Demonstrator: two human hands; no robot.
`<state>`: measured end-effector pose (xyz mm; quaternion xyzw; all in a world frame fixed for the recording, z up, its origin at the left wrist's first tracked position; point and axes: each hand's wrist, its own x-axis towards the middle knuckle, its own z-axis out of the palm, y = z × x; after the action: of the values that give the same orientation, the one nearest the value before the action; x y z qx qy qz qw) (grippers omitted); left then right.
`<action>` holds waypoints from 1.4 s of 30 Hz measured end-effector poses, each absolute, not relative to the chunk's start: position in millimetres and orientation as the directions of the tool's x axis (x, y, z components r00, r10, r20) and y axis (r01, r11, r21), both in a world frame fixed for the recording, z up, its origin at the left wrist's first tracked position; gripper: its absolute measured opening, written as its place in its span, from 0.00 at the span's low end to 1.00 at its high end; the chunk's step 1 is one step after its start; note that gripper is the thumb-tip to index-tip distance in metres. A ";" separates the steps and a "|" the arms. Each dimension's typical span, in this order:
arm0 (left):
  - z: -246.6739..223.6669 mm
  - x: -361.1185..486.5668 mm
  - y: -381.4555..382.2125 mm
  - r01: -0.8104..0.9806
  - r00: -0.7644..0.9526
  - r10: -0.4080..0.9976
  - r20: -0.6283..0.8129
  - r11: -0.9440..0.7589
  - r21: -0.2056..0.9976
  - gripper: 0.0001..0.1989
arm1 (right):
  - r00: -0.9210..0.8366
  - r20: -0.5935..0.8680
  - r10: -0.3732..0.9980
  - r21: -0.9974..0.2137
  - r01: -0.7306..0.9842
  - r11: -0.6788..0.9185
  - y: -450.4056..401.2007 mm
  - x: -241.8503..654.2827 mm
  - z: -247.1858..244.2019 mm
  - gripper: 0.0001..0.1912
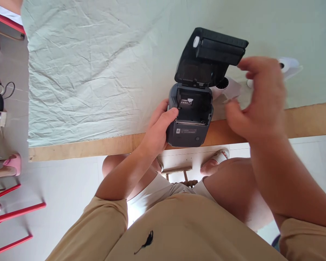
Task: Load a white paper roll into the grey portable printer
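Observation:
A dark grey label printer (188,134) is tilted up at the table's front edge, its black lid (220,45) swung open. The paper bay inside shows bare, with a small white printed sticker on its back wall. My left hand (159,128) grips the printer's left side, thumb over the rim. Beside the lid's right edge is my right hand (263,98), slightly blurred, thumb and fingers apart with nothing seen between them. Its fingertips overlap the lid's corner; whether they touch it I cannot tell. A white paper roll (232,88) lies behind the printer, partly hidden.
Another white roll (289,67) lies on the pale green cloth (97,72) at the right. The table's wooden edge (84,146) runs across in front of me. Red metal legs (19,214), a pink shoe (13,165) and cables are on the left.

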<state>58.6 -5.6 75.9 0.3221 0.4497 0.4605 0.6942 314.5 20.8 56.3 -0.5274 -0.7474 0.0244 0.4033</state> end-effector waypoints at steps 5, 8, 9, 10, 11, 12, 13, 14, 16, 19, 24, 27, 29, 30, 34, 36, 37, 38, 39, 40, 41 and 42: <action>75.9 58.3 -5.7 -0.347 0.164 0.928 -0.334 0.371 0.862 0.22 | -0.112 0.484 0.868 -0.479 0.796 0.370 34.2 301.6 29.8 0.29; 75.4 57.8 -5.5 -0.329 0.160 0.927 -0.340 0.375 0.867 0.24 | -0.094 0.510 0.855 -0.481 0.793 0.374 38.4 309.6 23.0 0.26; 75.3 57.7 -5.4 -0.328 0.156 0.927 -0.341 0.374 0.868 0.24 | -0.084 0.518 0.851 -0.490 0.786 0.376 38.2 311.7 22.9 0.28; 75.3 57.6 -5.3 -0.328 0.154 0.927 -0.342 0.374 0.867 0.24 | -0.078 0.525 0.848 -0.498 0.779 0.380 37.5 313.1 23.4 0.30; 75.3 57.6 -5.3 -0.330 0.152 0.927 -0.343 0.375 0.866 0.24 | -0.078 0.531 0.844 -0.503 0.772 0.389 36.5 313.6 24.0 0.31; 75.5 57.6 -5.4 -0.331 0.153 0.926 -0.344 0.376 0.865 0.23 | -0.090 0.534 0.841 -0.506 0.763 0.403 35.7 313.5 24.5 0.32; 75.8 57.7 -5.5 -0.331 0.154 0.926 -0.345 0.378 0.865 0.23 | -0.114 0.527 0.842 -0.506 0.754 0.419 35.2 312.9 24.6 0.31; 76.2 57.8 -5.7 -0.332 0.156 0.925 -0.346 0.379 0.864 0.23 | -0.138 0.515 0.846 -0.508 0.746 0.431 35.1 311.9 24.2 0.28; 76.7 58.1 -6.1 -0.336 0.159 0.926 -0.341 0.376 0.864 0.22 | -0.154 0.486 0.860 -0.528 0.733 0.430 36.4 309.8 22.3 0.24; 76.5 58.3 -6.3 -0.350 0.159 0.931 -0.329 0.365 0.862 0.20 | -0.098 0.499 0.861 -0.578 0.703 0.415 40.1 307.5 20.8 0.24; 74.6 58.6 -5.7 -0.348 0.167 0.925 -0.342 0.380 0.857 0.24 | 0.153 0.699 0.699 -0.602 0.654 0.459 33.5 300.3 39.5 0.29; 74.4 59.9 -5.7 -0.340 0.164 0.931 -0.327 0.365 0.867 0.24 | 0.100 0.769 0.632 -0.524 0.665 0.532 17.0 287.5 57.9 0.23; 75.0 60.9 -5.7 -0.348 0.153 0.940 -0.306 0.341 0.873 0.24 | -0.016 0.781 0.624 -0.444 0.688 0.574 6.9 276.4 65.4 0.13; 75.4 61.0 -5.7 -0.354 0.141 0.945 -0.297 0.328 0.876 0.24 | -0.062 0.786 0.615 -0.406 0.697 0.590 3.8 271.3 66.9 0.11; 74.6 58.7 -5.2 -0.338 0.157 0.950 -0.268 0.307 0.890 0.23 | -0.162 0.718 0.677 -0.434 0.657 0.617 7.2 262.1 63.9 0.12; 72.5 56.9 -5.2 -0.321 0.174 0.949 -0.263 0.308 0.896 0.26 | -0.186 0.702 0.687 -0.476 0.595 0.647 13.4 263.2 62.3 0.09; 71.4 56.4 -5.2 -0.317 0.178 0.947 -0.266 0.311 0.896 0.26 | -0.190 0.714 0.674 -0.481 0.566 0.670 16.0 264.1 62.4 0.10; 70.5 56.2 -5.3 -0.316 0.173 0.947 -0.269 0.312 0.896 0.27 | -0.189 0.733 0.654 -0.476 0.545 0.690 18.0 264.8 63.0 0.11; 69.9 56.2 -5.2 -0.316 0.171 0.948 -0.270 0.313 0.896 0.27 | -0.186 0.750 0.635 -0.464 0.535 0.705 19.0 265.0 64.0 0.11; 69.7 56.5 -5.2 -0.316 0.172 0.947 -0.272 0.315 0.895 0.28 | -0.186 0.763 0.620 -0.449 0.537 0.714 19.2 264.8 65.2 0.11; 69.7 56.9 -4.9 -0.317 0.170 0.947 -0.273 0.315 0.894 0.28 | -0.191 0.773 0.606 -0.431 0.543 0.721 18.5 264.1 66.3 0.11; 69.8 57.1 -4.6 -0.318 0.167 0.948 -0.272 0.313 0.895 0.29 | -0.199 0.788 0.583 -0.404 0.547 0.733 17.1 262.9 67.2 0.11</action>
<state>57.1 -4.6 69.8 0.3537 0.4450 0.4676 0.6770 262.9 17.1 67.2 -0.3650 -0.7740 0.0174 0.5171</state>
